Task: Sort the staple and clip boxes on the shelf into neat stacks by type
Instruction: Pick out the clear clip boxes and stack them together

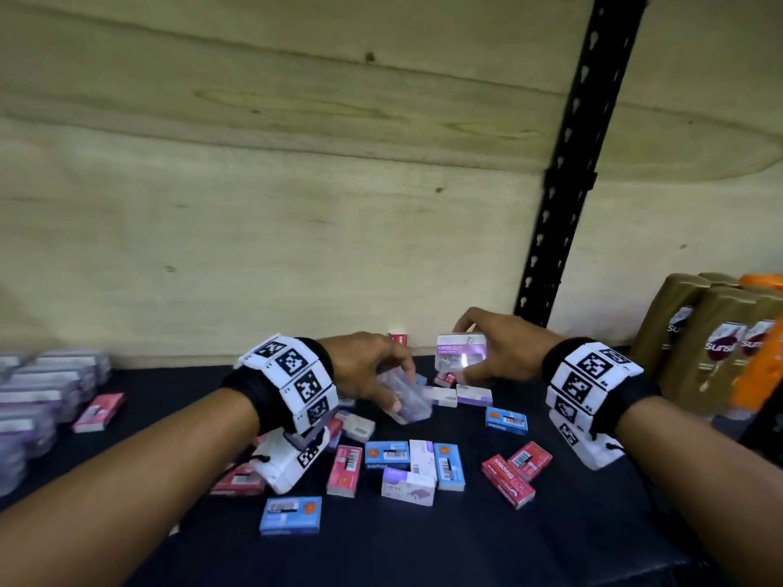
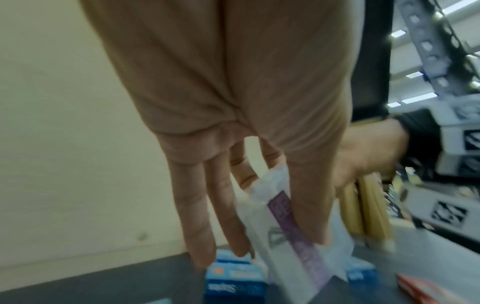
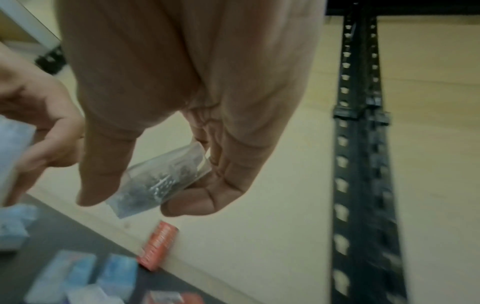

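My left hand (image 1: 373,374) holds a clear paper-clip box with a purple label (image 1: 407,401), tilted just above the dark shelf; the left wrist view shows the same box (image 2: 283,226) between thumb and fingers. My right hand (image 1: 491,353) grips a second clear paper-clip box (image 1: 462,353), lifted near the back wall; in the right wrist view that box (image 3: 166,179) sits pinched between thumb and fingers. Several blue (image 1: 291,514), red (image 1: 507,480) and white-purple (image 1: 407,487) staple boxes lie scattered on the shelf (image 1: 551,544) below both hands.
Stacks of clear purple-labelled boxes (image 1: 38,391) stand at the far left with a red box (image 1: 98,413) beside them. Tall tan packets (image 1: 712,345) stand at the right. A black slotted upright (image 1: 563,171) rises behind my right hand. A wooden wall (image 1: 254,184) closes the back.
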Tool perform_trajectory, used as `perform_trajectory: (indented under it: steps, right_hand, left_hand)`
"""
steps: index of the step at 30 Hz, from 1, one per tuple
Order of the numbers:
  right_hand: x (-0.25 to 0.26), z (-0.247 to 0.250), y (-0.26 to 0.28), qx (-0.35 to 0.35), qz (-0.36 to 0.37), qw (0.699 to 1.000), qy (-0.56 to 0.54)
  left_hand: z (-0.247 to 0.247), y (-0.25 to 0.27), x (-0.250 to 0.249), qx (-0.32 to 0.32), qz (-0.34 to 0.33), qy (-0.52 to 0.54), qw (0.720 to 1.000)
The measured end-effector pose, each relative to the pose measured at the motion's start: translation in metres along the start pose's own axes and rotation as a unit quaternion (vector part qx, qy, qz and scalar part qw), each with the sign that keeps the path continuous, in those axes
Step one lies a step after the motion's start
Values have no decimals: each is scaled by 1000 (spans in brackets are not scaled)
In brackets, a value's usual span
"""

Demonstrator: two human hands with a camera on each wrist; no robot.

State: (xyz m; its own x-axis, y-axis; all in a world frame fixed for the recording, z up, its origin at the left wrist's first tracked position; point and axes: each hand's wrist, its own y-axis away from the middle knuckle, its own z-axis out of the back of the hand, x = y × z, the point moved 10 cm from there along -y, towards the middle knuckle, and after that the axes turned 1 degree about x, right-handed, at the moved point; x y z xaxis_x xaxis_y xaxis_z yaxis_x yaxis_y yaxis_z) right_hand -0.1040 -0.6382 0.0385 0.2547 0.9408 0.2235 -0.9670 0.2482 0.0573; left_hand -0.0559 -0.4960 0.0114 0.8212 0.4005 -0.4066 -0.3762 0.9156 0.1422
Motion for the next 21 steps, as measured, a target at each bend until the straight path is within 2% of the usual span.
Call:
perform_trajectory:
  steps: [7,15,21]
  right_hand:
    - [110,-9,-13,7,105,994,-42]
    - [245,-37,-25,27,201,979,-28]
    - [342,-66,-16,56,280,957,-59]
  left_hand:
    - [46,94,64,-73,88,36,993]
    - [70,219,133,-109,186,25,976]
    - [82,312,178,-132,271,20,953]
